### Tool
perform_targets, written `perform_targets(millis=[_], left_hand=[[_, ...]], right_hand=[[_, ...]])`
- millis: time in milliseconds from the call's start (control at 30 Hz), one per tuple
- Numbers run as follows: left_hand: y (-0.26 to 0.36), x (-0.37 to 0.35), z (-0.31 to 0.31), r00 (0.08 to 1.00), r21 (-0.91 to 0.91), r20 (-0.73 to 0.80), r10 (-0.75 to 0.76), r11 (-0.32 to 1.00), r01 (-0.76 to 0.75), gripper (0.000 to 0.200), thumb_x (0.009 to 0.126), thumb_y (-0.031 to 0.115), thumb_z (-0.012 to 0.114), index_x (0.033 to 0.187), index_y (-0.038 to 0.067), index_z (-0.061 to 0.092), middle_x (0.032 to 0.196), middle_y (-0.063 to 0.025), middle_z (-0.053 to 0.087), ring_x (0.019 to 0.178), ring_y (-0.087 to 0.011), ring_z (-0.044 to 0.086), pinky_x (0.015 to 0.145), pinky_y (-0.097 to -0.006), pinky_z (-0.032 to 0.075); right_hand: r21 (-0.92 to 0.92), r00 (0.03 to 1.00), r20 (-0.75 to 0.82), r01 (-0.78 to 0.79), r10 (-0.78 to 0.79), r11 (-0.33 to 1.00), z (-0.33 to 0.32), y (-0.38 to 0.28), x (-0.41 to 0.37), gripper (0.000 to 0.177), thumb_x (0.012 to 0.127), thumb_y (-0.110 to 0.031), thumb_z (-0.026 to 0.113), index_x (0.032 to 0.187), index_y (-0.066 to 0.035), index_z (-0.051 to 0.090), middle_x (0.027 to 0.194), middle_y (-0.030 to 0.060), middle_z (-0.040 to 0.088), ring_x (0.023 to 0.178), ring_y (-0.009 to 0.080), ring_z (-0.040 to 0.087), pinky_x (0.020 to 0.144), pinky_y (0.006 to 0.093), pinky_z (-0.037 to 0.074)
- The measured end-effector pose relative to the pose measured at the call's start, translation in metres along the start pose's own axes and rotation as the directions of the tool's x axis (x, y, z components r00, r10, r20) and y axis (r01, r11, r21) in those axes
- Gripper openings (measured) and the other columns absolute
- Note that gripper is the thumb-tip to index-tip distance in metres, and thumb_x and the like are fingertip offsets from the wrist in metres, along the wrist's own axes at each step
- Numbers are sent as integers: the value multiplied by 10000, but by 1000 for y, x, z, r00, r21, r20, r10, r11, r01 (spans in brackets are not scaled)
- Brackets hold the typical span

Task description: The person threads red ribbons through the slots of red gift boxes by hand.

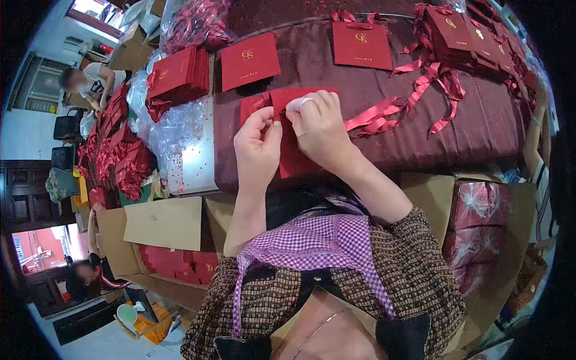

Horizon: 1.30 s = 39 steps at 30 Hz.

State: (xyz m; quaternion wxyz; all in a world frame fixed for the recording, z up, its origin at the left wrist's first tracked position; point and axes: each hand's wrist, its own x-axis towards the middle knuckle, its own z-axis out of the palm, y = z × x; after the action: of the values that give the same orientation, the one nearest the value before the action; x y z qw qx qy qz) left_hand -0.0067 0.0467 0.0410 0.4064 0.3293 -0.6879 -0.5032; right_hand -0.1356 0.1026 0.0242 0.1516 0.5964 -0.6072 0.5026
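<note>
A red paper gift bag (292, 157) lies under both of my hands on the dark red cloth. My left hand (259, 143) pinches its edge between thumb and fingertips. My right hand (319, 125), with white tape on one finger, is closed at the bag's upper part, close to the left fingertips. Whether a ribbon end is between the fingers is hidden. Beyond my hands lie a red bag with a gold logo (250, 60) and another with a ribbon handle (362, 47). Loose red ribbons (414, 99) trail across the cloth on the right.
A stack of red bags (178, 78) rests on clear plastic (159, 129) at left. More ribboned bags (459, 39) stand at far right. Open cartons hold red bags (174, 264) and plastic-wrapped red packs (478, 231) beside me. Other people (99, 81) are at the left and right edges.
</note>
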Motion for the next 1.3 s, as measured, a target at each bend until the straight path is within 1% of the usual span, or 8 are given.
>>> perform_targets(millis=[233,333,633,833,1067,1167,1233,1300], left_hand=[[1,-1,4,998,66,-2,63,996,-63,213,832,-38,596,1044,-56,610,840,-30,611,771,-81,546,700,-218,467],[0,1,5,999,-25,-37,14,1000,-15,202,836,-40,592,1036,-55,613,846,-22,615,766,-74,545,696,-213,465],[-6,2,5,989,178,1,151,973,-149,199,811,-38,602,1009,-29,625,838,-98,649,760,-138,602,702,-263,485],[3,2,1,991,178,52,123,975,-131,198,829,-2,607,1023,-27,638,882,-140,671,816,-196,640,724,-307,502],[-1,17,-7,902,337,212,376,839,-428,166,812,-12,588,973,-8,629,794,-120,620,739,-245,607,714,-323,452],[-7,16,-3,906,333,121,407,843,-423,103,790,-15,589,891,-4,605,738,-119,574,701,-259,579,680,-332,426],[-3,18,-5,916,357,127,380,844,-400,77,792,-8,591,868,-3,594,730,-117,567,692,-259,569,677,-337,426],[4,21,-7,905,385,169,391,818,-426,47,792,-2,584,837,1,576,722,-117,549,680,-266,540,665,-352,422]], right_hand=[[-41,997,-6,72,-73,997,-1,-1,1,164,734,-10,651,846,-43,536,811,74,580,764,277,537,729,376,396],[155,998,-35,-42,48,987,6,6,-2,121,733,-74,608,836,-54,547,766,84,535,750,267,513,703,387,380],[-106,990,35,136,-133,985,-5,-3,4,122,723,-103,608,809,-65,530,728,92,521,718,271,511,693,387,378],[269,963,137,-261,231,927,-12,3,8,130,751,-13,689,824,-16,582,790,114,620,794,289,591,725,375,469],[399,943,241,-310,228,863,-15,12,6,121,779,8,675,862,1,587,828,112,635,790,246,616,712,334,490],[425,955,238,-268,179,865,-18,9,6,145,783,6,677,904,-1,598,841,108,628,784,246,611,717,326,490],[567,869,423,-475,257,674,-26,12,16,180,799,-32,680,965,-20,614,844,103,616,783,245,602,716,318,489],[418,956,279,-203,87,886,-34,23,30,288,795,-102,694,1075,-72,632,922,75,617,884,249,577,812,349,455]])
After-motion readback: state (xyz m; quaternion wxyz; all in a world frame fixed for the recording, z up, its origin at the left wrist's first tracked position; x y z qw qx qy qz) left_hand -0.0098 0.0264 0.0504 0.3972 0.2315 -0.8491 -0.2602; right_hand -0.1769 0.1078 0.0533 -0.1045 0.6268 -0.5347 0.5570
